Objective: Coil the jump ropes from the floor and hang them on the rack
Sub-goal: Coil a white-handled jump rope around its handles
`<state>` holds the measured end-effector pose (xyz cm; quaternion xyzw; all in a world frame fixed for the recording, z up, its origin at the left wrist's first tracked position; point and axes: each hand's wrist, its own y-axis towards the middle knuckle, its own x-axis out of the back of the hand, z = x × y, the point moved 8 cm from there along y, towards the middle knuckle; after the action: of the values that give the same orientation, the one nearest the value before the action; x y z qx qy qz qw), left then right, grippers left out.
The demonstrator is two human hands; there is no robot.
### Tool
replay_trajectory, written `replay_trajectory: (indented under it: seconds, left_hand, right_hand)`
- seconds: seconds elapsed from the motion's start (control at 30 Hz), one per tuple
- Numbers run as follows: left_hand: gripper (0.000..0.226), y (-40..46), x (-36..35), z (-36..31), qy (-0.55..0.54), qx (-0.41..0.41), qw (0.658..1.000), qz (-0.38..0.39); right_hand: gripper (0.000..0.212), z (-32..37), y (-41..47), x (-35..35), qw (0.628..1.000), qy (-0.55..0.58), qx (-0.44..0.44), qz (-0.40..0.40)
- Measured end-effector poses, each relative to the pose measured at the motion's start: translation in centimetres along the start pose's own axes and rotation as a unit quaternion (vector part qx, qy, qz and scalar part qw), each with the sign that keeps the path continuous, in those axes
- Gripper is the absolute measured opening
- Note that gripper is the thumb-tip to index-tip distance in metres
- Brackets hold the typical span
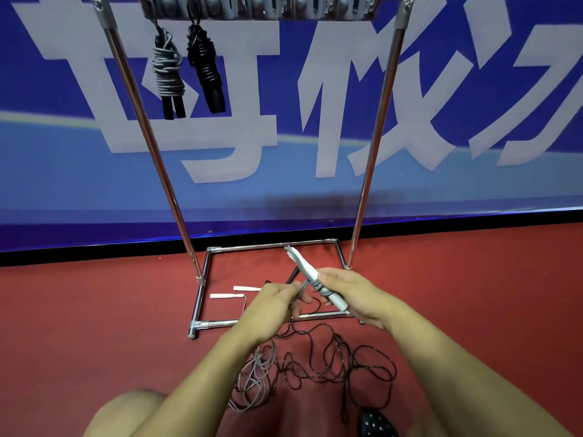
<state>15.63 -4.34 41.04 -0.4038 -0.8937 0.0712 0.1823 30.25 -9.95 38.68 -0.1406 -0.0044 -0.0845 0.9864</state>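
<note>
The right hand grips a pair of white handles with grey cord wound round them, held over the rack's base frame; the left hand pinches that cord just beside the handles. Loose grey cord and a black rope lie tangled on the red floor in front of the frame's near bar. Two more white handles lie inside the frame by its left bar. Two coiled ropes hang at the rack's top left; hooks to their right stand free. Behind, a blue banner bears large white characters, cut off.
</note>
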Motion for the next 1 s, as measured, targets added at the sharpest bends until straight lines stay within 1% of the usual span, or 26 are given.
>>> replay_trajectory:
  seconds: [0.1,0.17,0.3,0.4,0.5,0.57,0.63,0.7,0.77,0.87,0.9,1.0]
  left_hand:
    - [0.055,-0.1,-0.3,-0.1,-0.003,0.001,1.000,0.002]
    - [0.062,-0.1,-0.3,0.0,0.005,0.005,1.000,-0.005]
    - [0.073,0.0,0.1,0.2,0.030,0.002,0.999,-0.027]
    - [0.076,-0.1,0.1,0.1,0.058,-0.019,0.998,-0.020]
    - [0.072,-0.6,-0.5,-0.4,0.080,-0.050,0.996,0.001]
    - [0.070,-0.8,-0.8,-0.8,0.074,-0.069,0.995,0.013]
    - [0.069,-0.8,-1.0,-0.8,0.071,-0.076,0.994,0.023]
    - [0.069,-0.7,-1.3,-0.6,0.065,-0.073,0.995,0.036]
    - [0.067,-0.7,-1.4,-0.5,0.045,-0.057,0.996,0.042]
    - [0.053,-0.6,-1.5,-0.3,0.005,-0.010,0.999,0.050]
    - [0.052,-0.5,-1.5,0.0,-0.014,0.014,0.998,0.058]
    - [0.067,-0.7,-1.3,1.4,-0.046,0.109,0.989,0.086]
  right_hand:
    - [0.034,-0.1,0.0,-0.1,0.995,-0.101,0.015,-0.008]
    - [0.035,-0.2,0.0,-0.6,0.990,-0.143,0.017,-0.008]
    - [0.035,0.5,-0.2,-0.8,0.988,-0.144,0.044,-0.031]
    - [0.041,1.0,-0.4,-0.4,0.989,-0.139,0.043,-0.037]
    - [0.045,0.4,-0.9,-1.2,0.998,-0.053,-0.007,0.025]
    - [0.049,-0.4,-1.4,-2.1,0.995,0.023,-0.056,0.074]
    - [0.042,-0.6,-2.3,-3.5,0.982,0.072,-0.095,0.143]
    - [0.027,0.1,-2.9,-4.2,0.975,0.065,-0.086,0.196]
    - [0.023,0.7,-3.0,-4.0,0.979,0.040,-0.066,0.189]
    - [0.030,1.2,-2.1,-2.9,0.991,-0.002,-0.026,0.133]
    - [0.030,1.1,-1.8,-2.5,0.993,-0.020,-0.016,0.115]
    - [0.028,1.2,-1.4,-1.8,0.995,-0.055,0.006,0.084]
